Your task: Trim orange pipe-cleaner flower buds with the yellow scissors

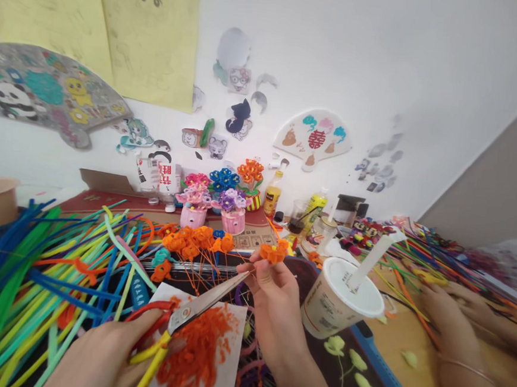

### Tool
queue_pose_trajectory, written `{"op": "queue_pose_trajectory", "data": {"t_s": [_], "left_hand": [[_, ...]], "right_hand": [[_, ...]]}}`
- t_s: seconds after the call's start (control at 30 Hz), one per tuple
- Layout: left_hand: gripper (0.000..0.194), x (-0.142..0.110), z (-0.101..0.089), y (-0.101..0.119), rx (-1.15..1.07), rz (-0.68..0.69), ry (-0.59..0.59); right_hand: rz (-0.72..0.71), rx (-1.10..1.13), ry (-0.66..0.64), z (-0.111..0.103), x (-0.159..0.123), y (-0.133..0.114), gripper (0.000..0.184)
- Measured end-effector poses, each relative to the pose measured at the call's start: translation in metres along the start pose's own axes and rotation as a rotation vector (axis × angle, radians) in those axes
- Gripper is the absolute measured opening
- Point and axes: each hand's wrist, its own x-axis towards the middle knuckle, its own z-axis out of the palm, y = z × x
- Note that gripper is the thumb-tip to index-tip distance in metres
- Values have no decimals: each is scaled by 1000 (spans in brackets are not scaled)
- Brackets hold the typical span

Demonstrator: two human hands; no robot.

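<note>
My left hand (112,349) is wrapped around the handles of a pair of scissors (204,308), one handle red and the other yellow. Their blades look nearly closed and point up to the right, the tips close by my right fingers. Between the fingertips of my right hand (277,302) is an orange fuzzy pipe-cleaner flower (274,251). Below the blades lies a white sheet of paper (225,379) with a pile of orange fuzz clippings (199,350). Just beyond, a cluster of orange flowers (192,242) on thin stems rests on the table.
Colourful pipe cleaners (77,274) cover the left side. A lidded drink cup (344,298) with a straw stands right of my right hand. Potted pipe-cleaner flowers (194,212) and bottles (273,193) line the back. Another person's hands (450,316) are at the far right.
</note>
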Motion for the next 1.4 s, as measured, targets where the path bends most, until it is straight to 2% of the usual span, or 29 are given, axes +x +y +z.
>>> {"op": "queue_pose_trajectory", "data": {"t_s": [0.3, 0.43, 0.77, 1.13, 1.4], "left_hand": [[32, 0, 6, 1, 14, 26, 76], [34, -1, 8, -2, 31, 55, 72], [36, 3, -6, 8, 93, 12, -69], [37, 3, -1, 4, 91, 12, -45], [45, 7, -19, 17, 137, -16, -189]], "right_hand": [[28, 33, 9, 0, -1, 1, 24], [29, 42, -2, -1, -1, 3, 23], [-1, -24, 5, 0, 0, 0, 23], [-7, -25, -1, 0, 0, 0, 23], [-5, -51, -42, 0, -2, -1, 19]]}}
